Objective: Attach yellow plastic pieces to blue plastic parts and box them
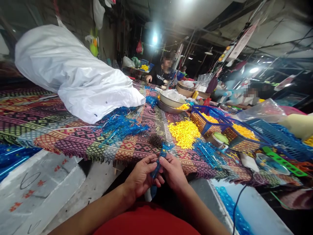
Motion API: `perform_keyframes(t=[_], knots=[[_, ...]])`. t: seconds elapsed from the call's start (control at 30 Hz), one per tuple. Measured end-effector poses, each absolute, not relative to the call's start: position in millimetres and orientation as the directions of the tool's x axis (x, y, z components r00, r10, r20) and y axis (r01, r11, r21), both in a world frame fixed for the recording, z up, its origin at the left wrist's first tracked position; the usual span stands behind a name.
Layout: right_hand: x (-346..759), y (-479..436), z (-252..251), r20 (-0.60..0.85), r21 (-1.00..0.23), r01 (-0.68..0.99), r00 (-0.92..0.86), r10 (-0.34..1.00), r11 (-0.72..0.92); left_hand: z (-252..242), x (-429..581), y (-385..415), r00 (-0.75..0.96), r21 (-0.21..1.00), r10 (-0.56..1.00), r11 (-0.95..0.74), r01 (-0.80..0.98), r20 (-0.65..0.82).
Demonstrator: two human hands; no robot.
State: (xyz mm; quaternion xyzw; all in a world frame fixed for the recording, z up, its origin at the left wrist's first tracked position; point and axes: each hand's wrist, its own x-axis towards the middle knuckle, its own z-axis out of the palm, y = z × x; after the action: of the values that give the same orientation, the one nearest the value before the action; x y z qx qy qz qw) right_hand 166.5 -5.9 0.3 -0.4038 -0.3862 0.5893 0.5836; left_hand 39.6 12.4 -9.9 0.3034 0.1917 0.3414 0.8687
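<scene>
A long blue see-through plastic piece (155,172) is held upright between my two hands, just in front of the table's fringed edge. The thumb and fingers of my left hand (141,173) close on it from the left. My right hand (174,171) pinches it near its wider upper end, thumb on its face. Right behind it on the cloth lies a small heap of dark beads (156,141). Beyond that is a large pile of small yellow pieces (184,133). More blue plastic pieces lie in a loose heap (122,129) on the left and in a bunch (209,151) on the right.
A big white sack (80,71) lies across the table's left side. Blue baskets (207,119) of yellow parts, bowls (172,98) and a green strip (283,161) stand right. White boxes (49,189) flank me. A person (160,76) sits across the patterned cloth (73,135).
</scene>
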Motion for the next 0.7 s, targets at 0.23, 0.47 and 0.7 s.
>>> perform_keyframes(t=[0.23,0.47,0.7], knots=[[175,1,5,0.014,-0.958,-0.277,0.23,0.973,0.079,-7,34,2,0.593,0.905,0.783,0.372,-0.205,-0.188],[166,7,5,-0.057,-0.925,-0.376,0.253,0.966,0.044,-9,36,6,0.706,0.813,0.671,0.529,-0.243,-0.226],[161,11,7,-0.043,-0.931,-0.359,0.292,0.956,0.068,-13,32,7,0.46,0.951,0.877,-0.247,0.187,0.138]])
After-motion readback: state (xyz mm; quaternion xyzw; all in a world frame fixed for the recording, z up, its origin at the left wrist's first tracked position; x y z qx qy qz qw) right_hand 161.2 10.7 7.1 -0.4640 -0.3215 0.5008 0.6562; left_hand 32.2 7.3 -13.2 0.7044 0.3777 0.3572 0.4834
